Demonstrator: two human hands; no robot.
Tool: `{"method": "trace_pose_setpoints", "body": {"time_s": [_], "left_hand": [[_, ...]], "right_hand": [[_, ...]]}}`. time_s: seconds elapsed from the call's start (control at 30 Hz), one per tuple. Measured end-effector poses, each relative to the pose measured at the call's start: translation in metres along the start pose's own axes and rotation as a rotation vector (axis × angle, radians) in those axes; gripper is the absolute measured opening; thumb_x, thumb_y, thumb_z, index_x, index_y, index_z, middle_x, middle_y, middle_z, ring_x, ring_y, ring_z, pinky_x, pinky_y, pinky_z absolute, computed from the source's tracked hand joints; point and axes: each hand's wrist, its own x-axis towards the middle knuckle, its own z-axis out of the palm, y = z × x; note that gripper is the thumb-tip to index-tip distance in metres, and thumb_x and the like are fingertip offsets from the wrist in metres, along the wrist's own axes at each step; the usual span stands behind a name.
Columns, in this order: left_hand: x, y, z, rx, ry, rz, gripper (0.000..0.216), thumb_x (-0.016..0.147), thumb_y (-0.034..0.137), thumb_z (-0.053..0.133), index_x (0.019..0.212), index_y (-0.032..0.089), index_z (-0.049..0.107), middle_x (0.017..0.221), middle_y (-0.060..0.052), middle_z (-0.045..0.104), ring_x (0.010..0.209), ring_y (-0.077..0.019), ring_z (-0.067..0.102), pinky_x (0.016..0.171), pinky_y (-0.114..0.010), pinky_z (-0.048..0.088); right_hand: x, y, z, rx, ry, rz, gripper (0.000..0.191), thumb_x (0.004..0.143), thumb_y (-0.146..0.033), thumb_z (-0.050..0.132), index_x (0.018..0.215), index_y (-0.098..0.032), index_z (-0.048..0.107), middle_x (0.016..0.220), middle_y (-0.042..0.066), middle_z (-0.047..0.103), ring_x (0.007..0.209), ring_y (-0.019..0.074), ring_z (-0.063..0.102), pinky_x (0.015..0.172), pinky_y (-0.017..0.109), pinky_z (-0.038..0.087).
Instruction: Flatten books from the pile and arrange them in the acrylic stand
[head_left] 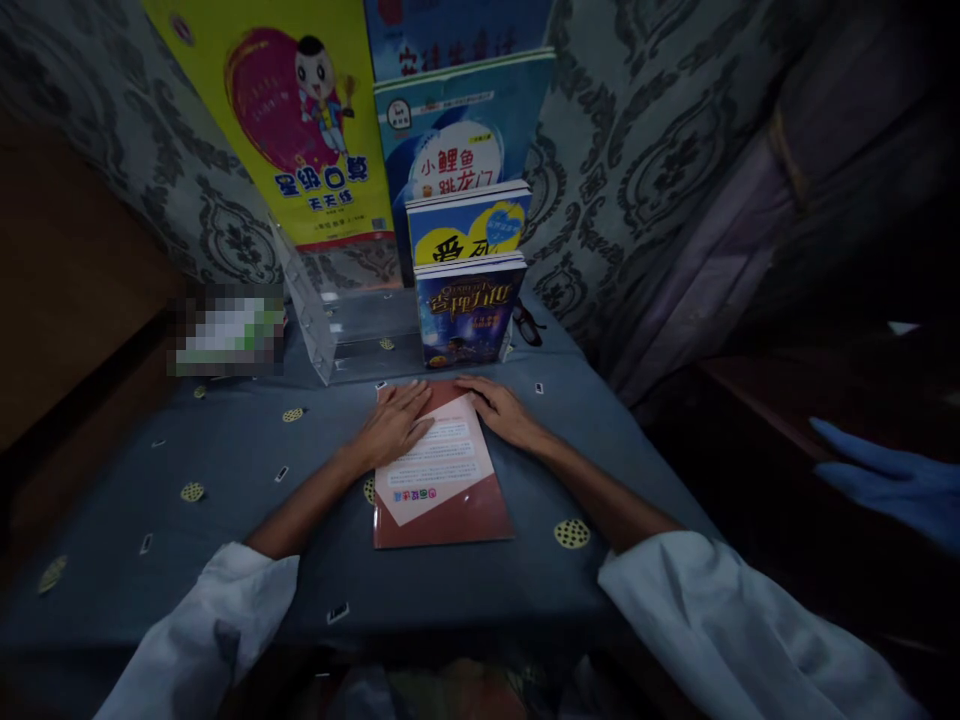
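Observation:
A thin reddish-brown book [450, 510] with a pale printed panel lies flat on the table, its text upside down to me. My left hand [396, 422] rests on its upper left part, fingers stretched out and flat. At the upper right edge of the same book lies my right hand [499, 408], its fingers extended and touching the cover. Just beyond both hands, a dark blue book [471, 318] stands at the front of a clear stepped rack [367, 340].
Behind it in the rack stand a blue-and-yellow book [469, 228], a teal book [465, 130] and a tall yellow workbook [300, 130]. Dark glasses [529, 325] lie right of the rack. A blurred-out item [229, 335] sits left on the patterned tablecloth [240, 430]. A blue glove [892, 475] shows far right.

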Motion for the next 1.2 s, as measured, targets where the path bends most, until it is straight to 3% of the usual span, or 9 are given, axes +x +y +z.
{"method": "trace_pose_setpoints", "body": {"time_s": [0.3, 0.57, 0.8, 1.2], "left_hand": [[0.026, 0.014, 0.003, -0.012, -0.073, 0.133, 0.055, 0.105, 0.042, 0.036, 0.155, 0.018, 0.034, 0.162, -0.011, 0.034, 0.154, -0.0235, 0.024, 0.124, -0.051, 0.019], [0.025, 0.021, 0.001, -0.040, -0.089, 0.214, 0.052, 0.106, 0.037, 0.035, 0.157, 0.025, 0.032, 0.163, -0.006, 0.032, 0.154, -0.0204, 0.022, 0.126, -0.051, 0.014], [0.015, 0.031, 0.005, -0.051, -0.107, 0.299, 0.050, 0.106, 0.036, 0.037, 0.155, 0.025, 0.036, 0.164, -0.007, 0.031, 0.155, -0.0199, 0.020, 0.126, -0.050, 0.013], [-0.026, 0.065, -0.008, -0.097, -0.171, 0.388, 0.045, 0.108, 0.039, 0.031, 0.150, 0.031, 0.045, 0.160, -0.003, 0.040, 0.153, -0.0211, 0.026, 0.127, -0.049, 0.011]], "right_hand": [[0.002, 0.004, -0.004, 0.068, -0.013, 0.012, 0.043, 0.099, -0.023, 0.039, 0.135, -0.022, 0.062, 0.134, 0.007, 0.068, 0.126, 0.0230, 0.062, 0.110, 0.046, 0.047], [0.001, 0.004, -0.003, 0.019, -0.013, -0.014, 0.043, 0.100, -0.023, 0.038, 0.136, -0.023, 0.061, 0.133, 0.007, 0.068, 0.126, 0.0235, 0.061, 0.109, 0.046, 0.047], [-0.001, 0.000, -0.002, -0.031, -0.006, -0.014, 0.046, 0.097, -0.020, 0.039, 0.137, -0.021, 0.061, 0.136, 0.009, 0.066, 0.128, 0.0242, 0.059, 0.111, 0.047, 0.046], [-0.003, -0.004, -0.001, -0.037, -0.016, -0.026, 0.046, 0.095, -0.019, 0.041, 0.137, -0.022, 0.061, 0.139, 0.005, 0.064, 0.132, 0.0243, 0.055, 0.115, 0.048, 0.042]]}}
